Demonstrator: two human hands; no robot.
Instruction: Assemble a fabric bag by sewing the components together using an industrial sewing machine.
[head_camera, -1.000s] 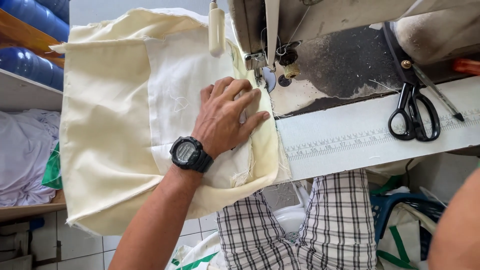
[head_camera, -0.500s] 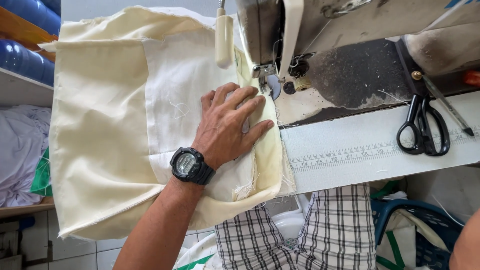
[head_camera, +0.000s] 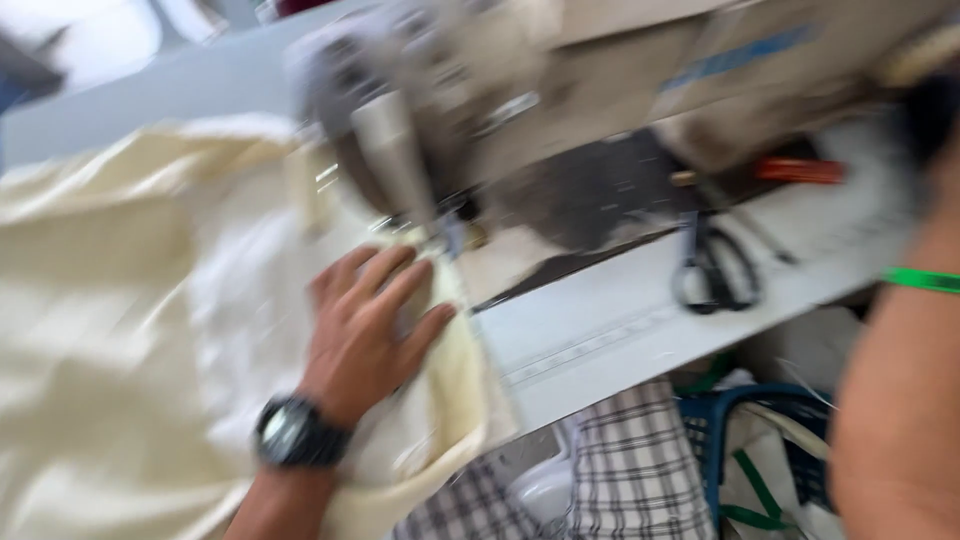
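The whole view is motion-blurred. My left hand lies flat with fingers spread on a cream fabric piece, just in front of the presser foot of a sewing machine. A black watch is on that wrist. The fabric hangs over the left end of the white table. My right arm comes up along the right edge with a green band at the wrist. My right hand sits at the frame's edge, too blurred to read.
Black-handled scissors lie on the table to the right of the machine, with a small red-orange object behind them. Below the table edge are checked trousers and a blue basket with cloth in it.
The camera has swung and tilted, blurring the view. My left hand stays flat on the fabric by the needle. My right arm with the green band has come further into view.
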